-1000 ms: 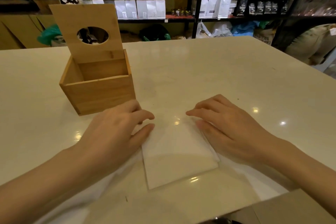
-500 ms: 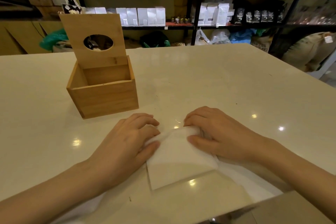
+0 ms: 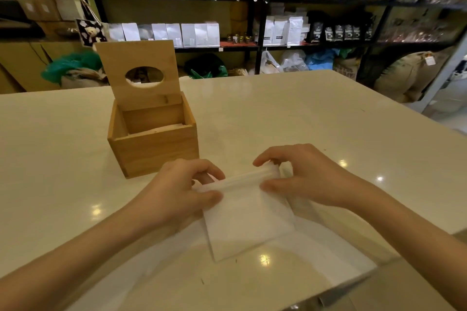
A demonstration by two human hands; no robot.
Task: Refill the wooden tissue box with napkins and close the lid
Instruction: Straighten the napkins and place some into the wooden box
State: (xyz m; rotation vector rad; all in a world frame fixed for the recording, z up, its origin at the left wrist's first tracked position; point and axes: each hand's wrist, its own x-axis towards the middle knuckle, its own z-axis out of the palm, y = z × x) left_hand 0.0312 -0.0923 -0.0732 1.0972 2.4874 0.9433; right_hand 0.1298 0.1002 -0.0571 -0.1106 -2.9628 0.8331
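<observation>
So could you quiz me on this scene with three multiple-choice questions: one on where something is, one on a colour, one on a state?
1. Where does the wooden tissue box stand on the table?
A. Beyond the left hand
B. At the table's far right corner
C. Under the right hand

2. What colour are the napkins?
A. Blue
B. White
C. Black

3. What state is the lid in?
A. Shut flat
C. Lying loose on the table
B. Raised upright, oval hole showing

Answers:
1. A, the box sits on the table just past the left hand.
2. B, the stack is white, its far edge pinched up by the left hand and the right hand.
3. B, the lid stands up behind the open box.
</observation>
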